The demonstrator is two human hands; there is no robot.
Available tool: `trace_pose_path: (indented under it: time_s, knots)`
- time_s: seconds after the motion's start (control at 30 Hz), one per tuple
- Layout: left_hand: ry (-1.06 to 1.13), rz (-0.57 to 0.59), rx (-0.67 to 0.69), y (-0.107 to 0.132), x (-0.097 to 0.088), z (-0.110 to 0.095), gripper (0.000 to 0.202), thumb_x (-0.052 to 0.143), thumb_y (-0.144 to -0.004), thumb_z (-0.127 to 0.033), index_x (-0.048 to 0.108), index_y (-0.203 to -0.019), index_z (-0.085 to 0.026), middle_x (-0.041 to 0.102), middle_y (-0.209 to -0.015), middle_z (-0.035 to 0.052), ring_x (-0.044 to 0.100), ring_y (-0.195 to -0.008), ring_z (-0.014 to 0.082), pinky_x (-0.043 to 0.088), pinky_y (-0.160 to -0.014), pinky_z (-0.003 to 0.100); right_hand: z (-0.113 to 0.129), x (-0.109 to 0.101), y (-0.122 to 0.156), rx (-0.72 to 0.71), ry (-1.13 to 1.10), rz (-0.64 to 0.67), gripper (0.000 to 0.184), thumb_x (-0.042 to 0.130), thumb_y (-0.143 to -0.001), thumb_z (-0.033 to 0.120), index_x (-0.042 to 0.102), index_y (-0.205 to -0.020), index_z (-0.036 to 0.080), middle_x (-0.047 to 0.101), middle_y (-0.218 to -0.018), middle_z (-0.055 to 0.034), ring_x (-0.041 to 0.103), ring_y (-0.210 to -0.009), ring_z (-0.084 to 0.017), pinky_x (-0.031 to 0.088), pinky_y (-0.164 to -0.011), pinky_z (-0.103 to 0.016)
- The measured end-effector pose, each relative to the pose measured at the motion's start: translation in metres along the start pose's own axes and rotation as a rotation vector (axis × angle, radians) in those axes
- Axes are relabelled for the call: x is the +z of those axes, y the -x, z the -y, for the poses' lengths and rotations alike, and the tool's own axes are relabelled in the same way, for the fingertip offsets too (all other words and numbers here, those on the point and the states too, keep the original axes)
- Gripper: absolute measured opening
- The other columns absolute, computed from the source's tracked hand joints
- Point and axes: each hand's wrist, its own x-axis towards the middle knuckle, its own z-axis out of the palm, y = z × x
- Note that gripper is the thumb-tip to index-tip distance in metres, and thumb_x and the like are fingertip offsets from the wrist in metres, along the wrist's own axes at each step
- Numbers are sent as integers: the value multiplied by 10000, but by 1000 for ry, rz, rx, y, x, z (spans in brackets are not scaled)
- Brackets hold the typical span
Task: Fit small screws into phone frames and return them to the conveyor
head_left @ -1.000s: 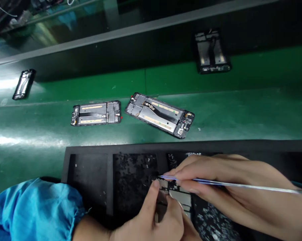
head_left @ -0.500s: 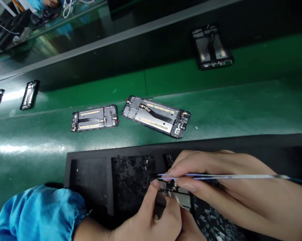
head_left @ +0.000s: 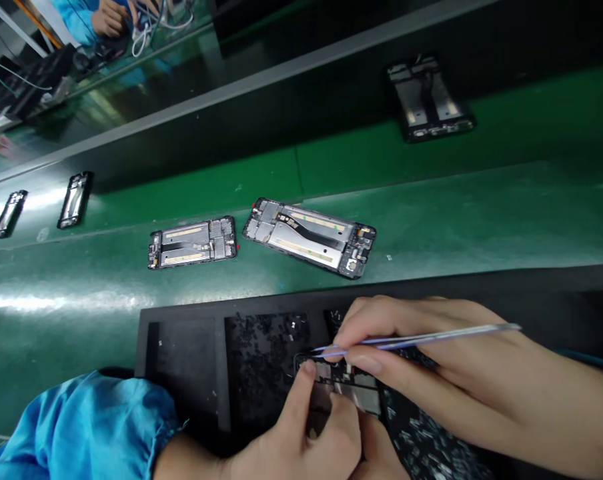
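Blue sleeve (head_left: 86, 427) at the wrist, your left hand (head_left: 301, 447) has its fingers clamped on an opened phone (head_left: 366, 399) over the black tray (head_left: 181, 312); your right hand (head_left: 464, 373) pinches tweezers (head_left: 431, 336), tips near the phone's far edge. Beyond, two phone frames (head_left: 309, 241) lie on the green desk (head_left: 456, 233), three more units (head_left: 433, 100) farther back, another person's hand (head_left: 111, 19) beside white cables (head_left: 140, 41) beyond.

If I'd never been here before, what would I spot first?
Probably the shiny tweezers in the right hand, low and right of centre, tips close to the opened phone that the left hand holds. Next, the bright blue sleeve at bottom left. Just beyond the black tray, two more opened phones lie on the green bench, insides showing.
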Motion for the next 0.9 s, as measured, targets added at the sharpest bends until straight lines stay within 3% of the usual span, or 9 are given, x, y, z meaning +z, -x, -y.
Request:
trace_pose_path:
  time_s: [0.2,0.37,0.53,0.63,0.73,0.77,0.9]
  knots:
    - [153,-46,-24,-7,0,7,251,544,-969,-183,723,-1126,-263,706,-1151,-16,635,-1013,215,645,-833,397,-1,1,-2,-2,-12,6,229,508,-1036,274,670,-880,232,744,-823,23,715,-691,-107,570,-651,-183]
    - [57,-34,18,-4,-3,5,208,638,-943,-198,725,-1128,-236,724,-1099,8,641,-1035,219,633,-902,399,-1,2,-1,78,-39,-5,230,519,-1035,335,676,-894,245,739,-797,9,712,-684,-142,562,-617,-230]
    - [40,-66,-13,7,-22,5,217,664,-925,-175,739,-1124,-219,730,-1130,4,691,-1067,220,634,-963,386,-5,0,0,150,-70,-61,277,503,-1048,403,678,-915,234,743,-833,-16,695,-684,-150,524,-573,-255]
    - [195,-52,-287,20,-31,-13,323,695,-913,-167,708,-1235,-194,733,-1232,59,689,-1206,258,612,-1031,381,-6,-3,-4,162,-125,-204,339,481,-1055,432,679,-895,207,743,-885,-46,703,-740,-162,544,-637,-284]
    - [287,56,-709,31,-24,-50,630,695,-930,-208,490,-1523,-146,645,-1409,183,648,-1303,306,661,-923,369,-8,-3,-8,222,-280,-319,366,500,-1047,483,663,-908,185,731,-908,-62,720,-786,-173,589,-712,-313]
    - [280,59,-795,32,-20,-65,711,704,-919,-198,423,-1571,-155,595,-1467,206,619,-1335,330,667,-907,398,-8,-3,-10,244,-339,-337,370,513,-1040,503,656,-926,181,730,-907,-63,729,-801,-178,603,-729,-318]
    - [232,-39,-857,21,-12,-108,834,767,-828,-153,406,-1580,-173,394,-1614,245,475,-1445,415,628,-968,516,-8,-1,-11,293,-492,-393,385,621,-974,554,651,-987,170,744,-832,-66,754,-770,-201,627,-701,-322]
